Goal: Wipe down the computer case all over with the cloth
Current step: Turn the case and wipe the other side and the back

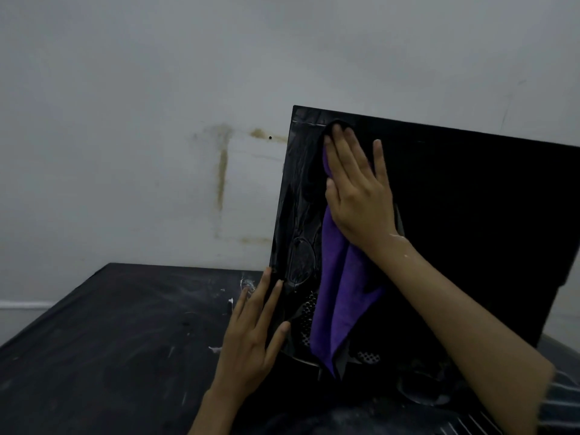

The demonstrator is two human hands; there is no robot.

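Note:
A black computer case [470, 215] stands upright on the dark table, slightly tilted, its glossy front panel facing me. My right hand [357, 186] lies flat with straight fingers near the top of that front panel, pressing a purple cloth [335, 296] against it. The cloth hangs down from under the palm over the lower mesh grille. My left hand [251, 340] rests with straight fingers against the case's lower left edge, thumb touching the front.
The dark table [119, 334] carries white smears and specks and stretches to the left of the case. A stained grey wall [157, 120] stands close behind. A striped sleeve [561, 400] shows at the lower right.

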